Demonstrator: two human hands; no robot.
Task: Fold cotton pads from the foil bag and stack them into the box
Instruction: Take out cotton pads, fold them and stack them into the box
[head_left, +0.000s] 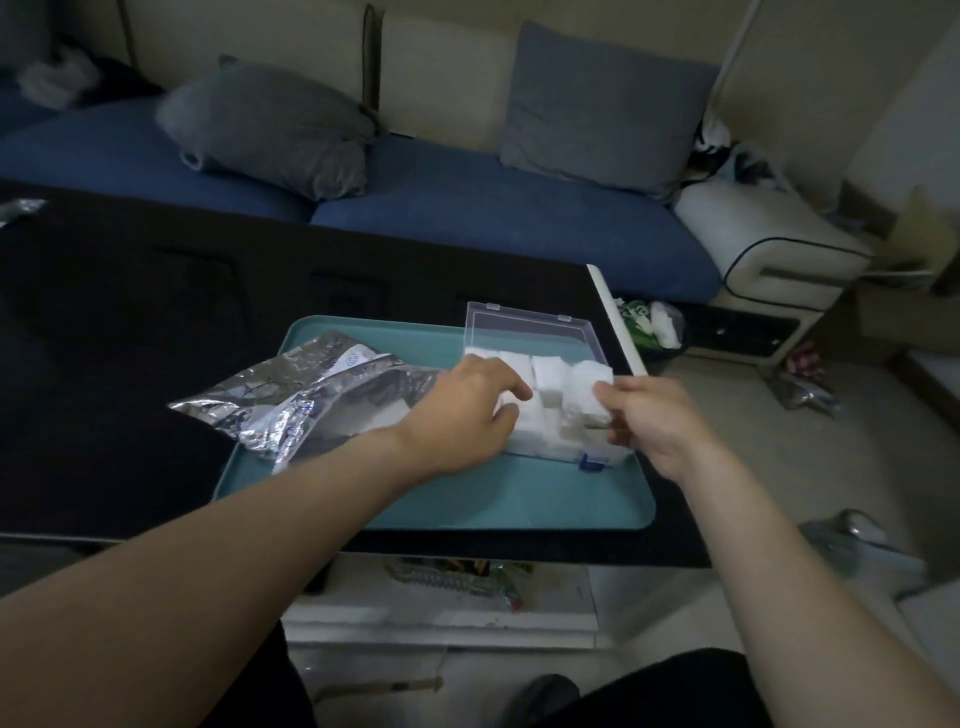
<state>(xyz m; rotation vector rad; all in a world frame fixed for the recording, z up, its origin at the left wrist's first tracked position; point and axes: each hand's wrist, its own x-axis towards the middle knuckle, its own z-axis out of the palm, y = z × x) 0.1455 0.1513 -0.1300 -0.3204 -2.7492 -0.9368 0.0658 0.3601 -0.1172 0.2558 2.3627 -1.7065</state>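
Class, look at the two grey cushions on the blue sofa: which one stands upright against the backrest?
The right cushion stands upright, leaning on the sofa backrest. The left cushion lies slumped on the seat instead.

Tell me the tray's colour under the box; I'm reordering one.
Teal, a plain blue-green, seen in the head view: the tray under the box.
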